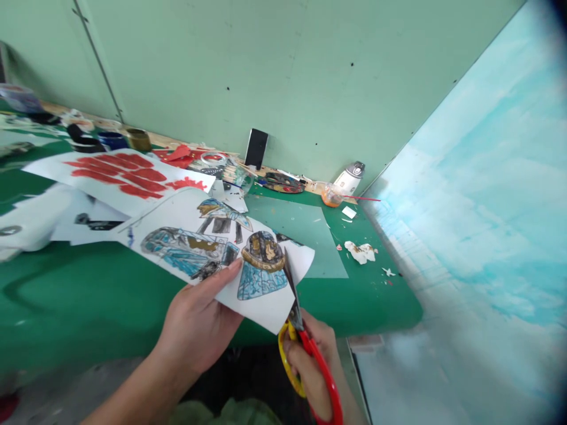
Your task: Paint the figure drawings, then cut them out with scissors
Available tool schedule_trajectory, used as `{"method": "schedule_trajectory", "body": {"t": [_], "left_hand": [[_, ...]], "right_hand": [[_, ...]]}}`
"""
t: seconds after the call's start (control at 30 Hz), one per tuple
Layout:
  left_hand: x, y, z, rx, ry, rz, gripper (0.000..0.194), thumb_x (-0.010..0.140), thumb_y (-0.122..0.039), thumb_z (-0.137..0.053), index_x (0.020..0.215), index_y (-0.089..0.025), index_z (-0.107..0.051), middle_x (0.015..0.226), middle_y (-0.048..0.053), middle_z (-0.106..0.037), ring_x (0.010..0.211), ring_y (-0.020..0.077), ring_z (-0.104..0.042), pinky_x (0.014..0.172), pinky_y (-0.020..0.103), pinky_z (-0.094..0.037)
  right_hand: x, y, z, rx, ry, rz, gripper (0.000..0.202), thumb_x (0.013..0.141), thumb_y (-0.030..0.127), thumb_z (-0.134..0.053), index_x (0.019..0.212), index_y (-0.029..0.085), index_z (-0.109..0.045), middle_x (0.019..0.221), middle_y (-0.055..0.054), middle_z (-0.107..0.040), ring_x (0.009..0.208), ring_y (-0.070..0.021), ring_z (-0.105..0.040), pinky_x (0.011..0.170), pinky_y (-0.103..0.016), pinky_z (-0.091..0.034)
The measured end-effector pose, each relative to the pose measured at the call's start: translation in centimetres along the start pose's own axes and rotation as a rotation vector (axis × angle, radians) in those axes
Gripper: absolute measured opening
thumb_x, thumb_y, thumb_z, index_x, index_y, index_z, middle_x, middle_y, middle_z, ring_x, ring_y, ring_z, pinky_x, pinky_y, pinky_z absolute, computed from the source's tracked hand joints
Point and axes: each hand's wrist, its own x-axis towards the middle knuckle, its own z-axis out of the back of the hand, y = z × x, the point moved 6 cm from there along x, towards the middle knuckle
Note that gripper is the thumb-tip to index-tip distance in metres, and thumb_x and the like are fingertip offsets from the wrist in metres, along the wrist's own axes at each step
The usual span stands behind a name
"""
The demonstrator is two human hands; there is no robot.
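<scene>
My left hand [201, 321] grips the lower edge of a white sheet of paper [261, 313], thumb on top and fingers beneath. Several painted figures in blue, brown and black cover the sheet. One of them, a blue shape with a brown-gold rounded top [263, 265], lies at the right part of the paper. In my right hand [312, 360] is a pair of scissors [325, 378] with red and yellow handles. Its blades reach up into the paper, close along the right side of that figure. Part of the right hand's fingers is hidden by the handles.
Another sheet with red paint strokes [124, 171] lies at the left on the green table [133, 307]. Paint jars [139, 140], a dark phone-like slab [256, 149], a paint-smeared palette [283, 183] and a cup of orange liquid [331, 196] stand along the wall. Paper scraps [361, 252] lie at right.
</scene>
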Motion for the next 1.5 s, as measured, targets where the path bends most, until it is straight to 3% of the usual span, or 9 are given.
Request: {"method": "schedule_trajectory", "body": {"t": [0.2, 0.33, 0.5, 0.9, 1.1, 1.27, 1.5], "left_hand": [[-0.4, -0.3, -0.7, -0.032, 0.060, 0.008, 0.054, 0.089, -0.017, -0.065, 0.142, -0.021, -0.058, 0.125, 0.007, -0.075, 0.124, 0.0303, -0.065, 0.108, 0.042, -0.053], [-0.6, -0.5, -1.0, -0.082, 0.041, 0.026, 0.050, 0.092, -0.014, -0.062, 0.142, -0.014, -0.058, 0.120, 0.010, -0.077, 0.120, 0.0303, -0.068, 0.110, 0.043, -0.050], [-0.7, -0.7, -1.1, -0.108, 0.028, 0.030, 0.047, 0.093, -0.012, -0.060, 0.140, -0.013, -0.059, 0.110, 0.008, -0.080, 0.116, 0.0296, -0.069, 0.109, 0.043, -0.051], [-0.5, -1.1, -1.2, -0.036, 0.039, 0.027, 0.033, 0.087, -0.012, -0.066, 0.119, -0.017, -0.072, 0.096, 0.007, -0.081, 0.110, 0.0289, -0.072, 0.092, 0.035, -0.062], [0.1, -1.2, -0.9, 0.012, 0.056, 0.037, 0.027, 0.085, -0.013, -0.069, 0.112, -0.015, -0.075, 0.104, 0.009, -0.081, 0.111, 0.0308, -0.072, 0.089, 0.035, -0.063], [0.2, -1.6, -0.7, 0.066, 0.066, 0.031, 0.039, 0.083, -0.019, -0.075, 0.122, -0.015, -0.072, 0.118, 0.011, -0.077, 0.106, 0.0314, -0.073, 0.090, 0.037, -0.063], [0.4, -1.9, -0.6, 0.090, 0.061, 0.035, 0.043, 0.082, -0.019, -0.075, 0.125, -0.016, -0.072, 0.119, 0.012, -0.077, 0.095, 0.0302, -0.077, 0.086, 0.038, -0.064]], "right_hand": [[-0.3, 0.8, -0.1, -0.001, 0.092, 0.072, 0.011, 0.073, 0.017, -0.053, 0.076, 0.018, -0.063, 0.061, 0.004, -0.045, 0.051, -0.0096, -0.041, 0.046, -0.020, -0.033], [-0.4, 0.7, 0.0, -0.004, 0.099, 0.088, 0.011, 0.076, 0.017, -0.052, 0.078, 0.018, -0.063, 0.062, 0.005, -0.042, 0.052, -0.0097, -0.040, 0.046, -0.020, -0.032], [-0.5, 0.7, 0.1, -0.015, 0.115, 0.092, 0.008, 0.078, 0.016, -0.052, 0.080, 0.019, -0.060, 0.063, 0.005, -0.044, 0.052, -0.0093, -0.040, 0.046, -0.020, -0.031], [-0.7, 0.4, 0.2, 0.023, 0.137, 0.102, 0.019, 0.078, 0.016, -0.054, 0.093, 0.018, -0.064, 0.062, 0.006, -0.044, 0.050, -0.0083, -0.037, 0.046, -0.020, -0.031], [-0.5, 0.7, 0.6, -0.042, 0.106, 0.097, 0.025, 0.076, 0.016, -0.054, 0.096, 0.017, -0.070, 0.061, 0.006, -0.044, 0.049, -0.0087, -0.040, 0.046, -0.020, -0.033], [-0.3, 0.3, 0.7, -0.074, 0.101, 0.108, 0.031, 0.072, 0.016, -0.053, 0.096, 0.018, -0.073, 0.061, 0.006, -0.042, 0.046, -0.0083, -0.039, 0.045, -0.020, -0.034], [-0.3, -0.1, 0.8, -0.054, 0.115, 0.070, 0.037, 0.071, 0.014, -0.052, 0.101, 0.018, -0.075, 0.061, 0.006, -0.042, 0.046, -0.0082, -0.040, 0.044, -0.019, -0.034]]}}
